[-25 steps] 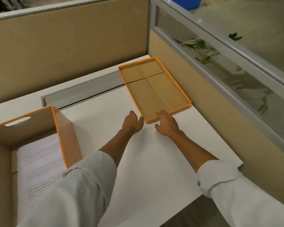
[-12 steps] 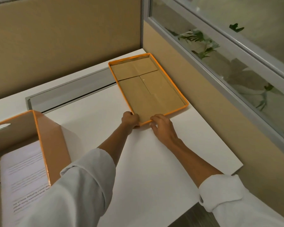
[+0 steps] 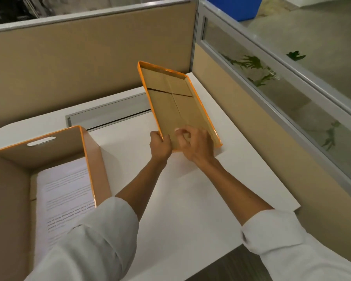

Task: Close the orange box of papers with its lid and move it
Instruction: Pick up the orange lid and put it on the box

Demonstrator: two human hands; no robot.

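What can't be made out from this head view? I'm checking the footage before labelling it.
- Text on the papers: too small and blurred to read.
- Orange box: near end cut off by the frame's left edge and hidden behind the left sleeve.
- Lid: outer face turned away; only its brown inside shows.
- Left hand and right hand: the fingers under the lid are hidden.

surface: white desk | on it: open orange box, far-left | lid: possibly lifted clear
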